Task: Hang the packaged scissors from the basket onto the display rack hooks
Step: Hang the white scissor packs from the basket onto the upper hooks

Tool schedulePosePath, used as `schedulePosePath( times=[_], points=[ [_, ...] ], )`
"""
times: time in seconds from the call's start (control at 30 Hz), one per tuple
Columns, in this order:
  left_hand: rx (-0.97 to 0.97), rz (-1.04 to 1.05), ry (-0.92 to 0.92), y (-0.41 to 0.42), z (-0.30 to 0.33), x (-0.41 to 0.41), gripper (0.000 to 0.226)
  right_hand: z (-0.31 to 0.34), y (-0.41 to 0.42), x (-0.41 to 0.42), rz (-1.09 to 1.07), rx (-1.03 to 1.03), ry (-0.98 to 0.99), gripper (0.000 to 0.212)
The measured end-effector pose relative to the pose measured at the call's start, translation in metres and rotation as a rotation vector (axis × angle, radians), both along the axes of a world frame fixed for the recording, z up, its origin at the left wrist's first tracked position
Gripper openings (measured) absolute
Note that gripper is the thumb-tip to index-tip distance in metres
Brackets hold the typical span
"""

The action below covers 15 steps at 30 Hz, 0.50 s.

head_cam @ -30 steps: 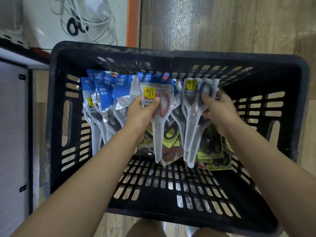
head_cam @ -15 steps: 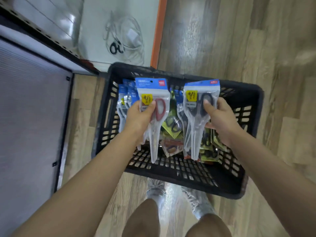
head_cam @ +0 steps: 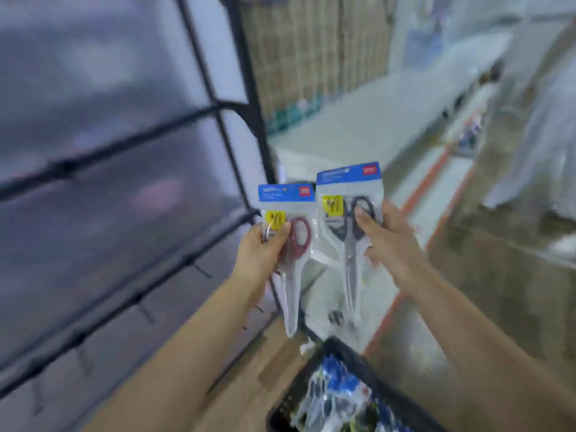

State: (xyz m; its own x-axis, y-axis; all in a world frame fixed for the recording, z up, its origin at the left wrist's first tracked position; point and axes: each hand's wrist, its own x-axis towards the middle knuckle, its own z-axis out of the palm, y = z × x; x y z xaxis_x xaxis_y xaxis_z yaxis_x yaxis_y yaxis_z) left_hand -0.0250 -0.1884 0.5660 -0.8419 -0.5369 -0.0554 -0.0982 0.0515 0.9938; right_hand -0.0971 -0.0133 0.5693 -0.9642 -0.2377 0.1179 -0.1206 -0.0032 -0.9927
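Display rack [head_cam: 131, 145], left: now faced, hooks blurred. Red-handled pack [head_cam: 288, 244]: lifted from basket, gripped by left hand [head_cam: 261, 254] fingers. Black-handled pack [head_cam: 349, 226]: likewise raised, pinched in right hand [head_cam: 389, 241]. Basket [head_cam: 339, 397]: left below. Hanging judged next.

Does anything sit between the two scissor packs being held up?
No: in the head view, the red-handled scissors pack and black-handled scissors pack have only blurred floor showing between them.

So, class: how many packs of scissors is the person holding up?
2. The red-handled pack is in the left hand; the black-handled pack is in the right hand. More packs lie blurred in the basket below, uncountable.
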Motion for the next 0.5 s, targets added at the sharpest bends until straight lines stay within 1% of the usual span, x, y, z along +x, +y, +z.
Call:
schedulePosePath(
  times=[0.07,0.13,0.23,0.27,0.37,0.5],
  points=[
    [-0.071,0.088,0.098,-0.024,0.068,0.034,0.018,0.072,-0.027,0.02,0.075,0.009,0.184,0.009],
    [-0.124,0.181,0.194,-0.044,0.124,0.076,0.019,0.132,-0.054,0.051,0.162,0.007,0.336,0.016],
    [-0.142,0.308,0.285,-0.073,0.175,0.149,0.011,0.186,-0.089,0.104,0.283,-0.028,0.466,0.026],
    [-0.14,0.353,0.293,-0.082,0.183,0.174,0.009,0.193,-0.099,0.12,0.325,-0.039,0.477,0.024],
    [-0.115,0.484,0.308,-0.105,0.186,0.245,0.005,0.192,-0.128,0.164,0.492,-0.064,0.42,0.003],
    [-0.025,0.642,0.271,-0.123,0.162,0.328,0.006,0.168,-0.163,0.229,0.642,-0.07,0.333,0.008]
  ],
)
